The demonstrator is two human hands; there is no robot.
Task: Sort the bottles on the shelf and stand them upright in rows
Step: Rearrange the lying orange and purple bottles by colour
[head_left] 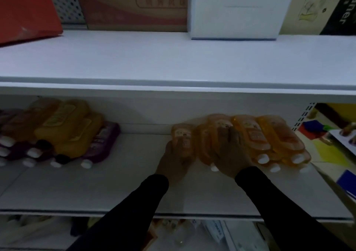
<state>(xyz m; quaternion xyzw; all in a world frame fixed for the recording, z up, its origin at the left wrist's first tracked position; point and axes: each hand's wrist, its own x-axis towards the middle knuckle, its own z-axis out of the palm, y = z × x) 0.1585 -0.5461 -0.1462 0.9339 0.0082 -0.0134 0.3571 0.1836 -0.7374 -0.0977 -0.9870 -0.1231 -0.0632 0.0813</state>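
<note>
White middle shelf [107, 189] with two groups of bottles, all lying flat with white caps toward the front edge. Right group, by the right end of the shelf: about five clear orange plastic bottles [250, 135], packed side by side; the exact count is uncertain because both hands cover part of it. Left hand [174, 159], fingers curled, grips the leftmost orange bottle [182, 135]. Right hand [230, 150] lies on top of the neighbouring orange bottle, fingers spread along its label; whether it grips cannot be told. Left group, at the left end: about three yellow-orange bottles [63, 123] stacked over several dark purple bottles [104, 141], count unclear in shadow. Upper white shelf [173, 58] carries one red box [27, 10], one brown printed carton [134, 4], one white box [237, 10].
</note>
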